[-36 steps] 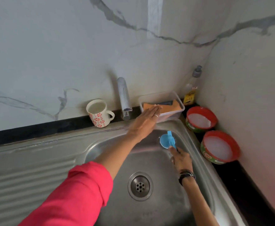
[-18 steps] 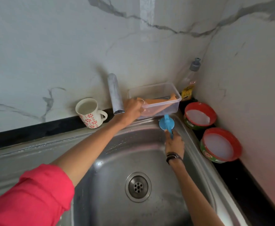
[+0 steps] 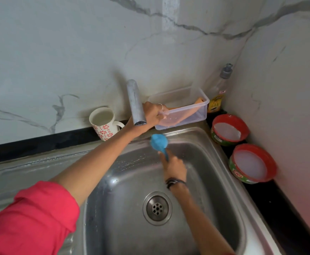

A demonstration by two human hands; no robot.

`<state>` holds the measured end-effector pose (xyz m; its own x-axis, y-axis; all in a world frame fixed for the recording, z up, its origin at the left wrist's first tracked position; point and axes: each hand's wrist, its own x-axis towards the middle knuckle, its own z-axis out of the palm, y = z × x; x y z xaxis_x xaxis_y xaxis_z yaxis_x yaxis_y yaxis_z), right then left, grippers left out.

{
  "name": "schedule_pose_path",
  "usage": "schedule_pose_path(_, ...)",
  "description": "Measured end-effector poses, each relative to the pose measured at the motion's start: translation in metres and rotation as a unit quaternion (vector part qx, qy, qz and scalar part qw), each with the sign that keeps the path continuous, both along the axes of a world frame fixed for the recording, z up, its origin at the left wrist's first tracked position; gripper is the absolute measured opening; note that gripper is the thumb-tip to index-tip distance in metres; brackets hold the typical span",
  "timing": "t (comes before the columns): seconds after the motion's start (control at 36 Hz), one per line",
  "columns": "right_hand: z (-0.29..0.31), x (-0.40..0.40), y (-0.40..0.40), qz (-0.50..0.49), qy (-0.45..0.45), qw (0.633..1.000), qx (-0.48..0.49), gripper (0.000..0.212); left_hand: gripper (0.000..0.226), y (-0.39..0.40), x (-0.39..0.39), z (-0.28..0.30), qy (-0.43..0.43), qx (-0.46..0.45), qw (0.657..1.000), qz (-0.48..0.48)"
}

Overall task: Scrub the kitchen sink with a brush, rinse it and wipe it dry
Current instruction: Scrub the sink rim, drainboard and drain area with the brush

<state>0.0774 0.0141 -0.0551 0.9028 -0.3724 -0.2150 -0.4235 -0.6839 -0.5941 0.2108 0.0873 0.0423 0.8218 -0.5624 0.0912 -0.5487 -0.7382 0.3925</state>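
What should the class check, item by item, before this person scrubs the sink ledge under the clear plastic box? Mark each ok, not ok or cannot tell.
1. Brush in hand: ok. The right hand grips the blue brush by its handle.
2. Box held: ok. The left hand pinches the rim of the plastic box, which looks tilted.
3. Box off the ledge: cannot tell how far its base has risen.
4. Orange sponge secure: ok; it lies inside the box.
5. Brush at the spot: ok. Its head is at the back rim of the sink.
6. Tap off: ok. No stream shows.
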Motion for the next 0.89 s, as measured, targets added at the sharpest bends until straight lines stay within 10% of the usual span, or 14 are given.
schedule_pose_path(0.14,0.010,-0.006,-0.068,-0.201,-0.016,0.979,0.025,0.048,0.019,-0.002,-0.001,0.000,0.000,-0.048,0.999,0.023)
schedule_pose_path(0.5,0.005,0.010,0.031,0.077,0.008,0.993,-0.091,0.044,0.024,-0.010,-0.007,0.014,-0.038,-0.046,0.997,0.039)
schedule_pose_path(0.72,0.022,0.008,-0.069,-0.134,0.041,0.977,-0.163,0.044,0.024,-0.009,-0.012,0.015,-0.026,-0.052,0.997,0.043)
schedule_pose_path(0.89,0.034,0.024,-0.038,-0.086,0.045,0.992,-0.079,0.040,0.029,-0.013,-0.015,0.015,-0.042,-0.006,0.999,0.034)
